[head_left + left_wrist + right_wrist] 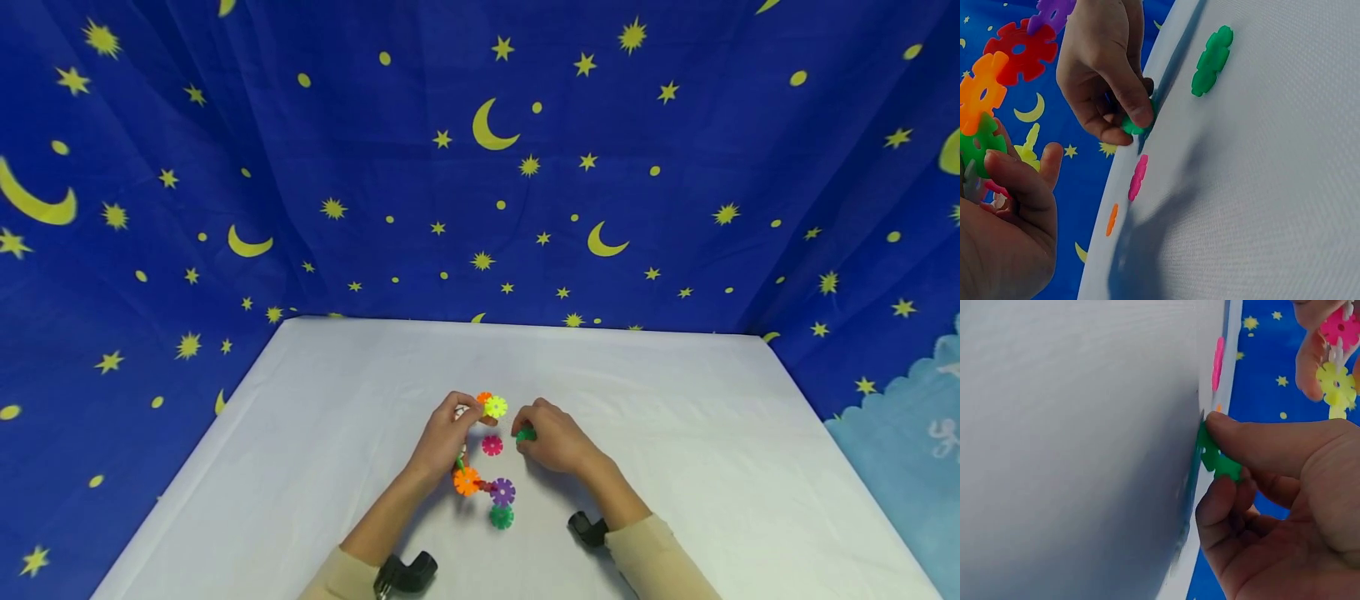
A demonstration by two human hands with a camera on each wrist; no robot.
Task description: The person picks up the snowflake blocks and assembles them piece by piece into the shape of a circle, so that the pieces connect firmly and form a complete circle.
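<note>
My left hand (442,437) grips a chain of interlocking snowflake discs. In the left wrist view, a green disc (982,145) by the fingertips joins an orange disc (982,94), then a red disc (1020,52) and a purple disc (1052,14). A yellow disc (1337,384) and a pink disc (1341,326) also show at this hand; the palm side hides some pieces. At the table surface, my right hand (557,437) pinches a separate green disc (1210,447) between thumb and fingers.
Loose discs lie flat on the white table (675,417): a pink disc (492,446) between the hands, an orange disc (1112,220) farther back and another green disc (502,518) nearer. A blue star-patterned curtain (420,208) stands behind the table.
</note>
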